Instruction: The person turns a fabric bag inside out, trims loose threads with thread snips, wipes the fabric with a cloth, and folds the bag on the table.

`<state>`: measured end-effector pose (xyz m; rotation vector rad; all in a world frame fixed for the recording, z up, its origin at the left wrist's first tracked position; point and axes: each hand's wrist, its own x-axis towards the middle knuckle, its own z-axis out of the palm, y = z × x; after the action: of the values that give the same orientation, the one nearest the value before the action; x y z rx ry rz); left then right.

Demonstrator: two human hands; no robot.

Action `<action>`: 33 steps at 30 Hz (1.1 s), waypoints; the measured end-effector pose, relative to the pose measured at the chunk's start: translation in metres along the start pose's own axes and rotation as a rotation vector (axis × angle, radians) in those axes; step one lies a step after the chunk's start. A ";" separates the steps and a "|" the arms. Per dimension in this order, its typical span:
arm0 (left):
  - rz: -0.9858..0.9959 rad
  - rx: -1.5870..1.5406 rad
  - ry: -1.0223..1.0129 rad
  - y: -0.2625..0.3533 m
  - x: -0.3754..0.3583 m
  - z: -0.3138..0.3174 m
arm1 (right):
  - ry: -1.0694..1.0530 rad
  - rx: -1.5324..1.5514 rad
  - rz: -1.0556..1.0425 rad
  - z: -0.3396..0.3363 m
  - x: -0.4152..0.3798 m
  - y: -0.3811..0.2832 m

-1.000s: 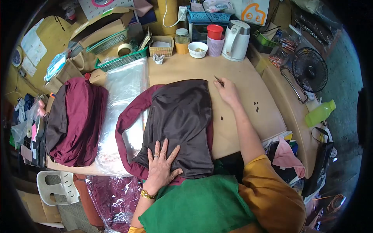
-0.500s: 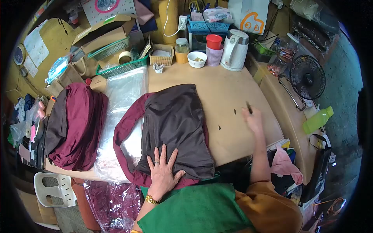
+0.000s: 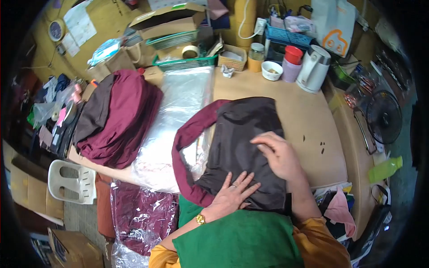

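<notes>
A dark brown fabric bag (image 3: 241, 129) with a maroon strap (image 3: 182, 138) lies flat on the table in front of me. My left hand (image 3: 232, 193) rests on its lower part, fingers spread and palm down, holding nothing. Above the bag's right side is my right hand (image 3: 281, 157), its fingers loosely bent and apart from the thumb, with nothing visible in them. Several small dark scraps (image 3: 322, 151) lie on the table to the right of the bag.
Left of the bag lie clear plastic sleeves (image 3: 185, 96) and a stack of maroon bags (image 3: 125, 120). Along the back stand a green basket (image 3: 183, 62), a white bowl (image 3: 271, 70) and an electric kettle (image 3: 314, 69). A fan (image 3: 383, 117) is at right.
My right hand has moved left from the bare table to over the bag. The dark piece it held is gone from its fingers, and another scrap lies on the table. The view has shifted left.
</notes>
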<state>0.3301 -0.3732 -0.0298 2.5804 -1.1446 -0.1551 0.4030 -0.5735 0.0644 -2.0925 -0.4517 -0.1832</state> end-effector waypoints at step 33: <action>-0.626 -0.304 0.488 -0.048 0.011 -0.045 | -0.067 0.066 0.140 0.074 0.013 0.027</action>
<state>0.3809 -0.3402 -0.0030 2.4113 -0.1178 0.1484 0.4222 -0.5205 0.0071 -2.0614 -0.3454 -0.0160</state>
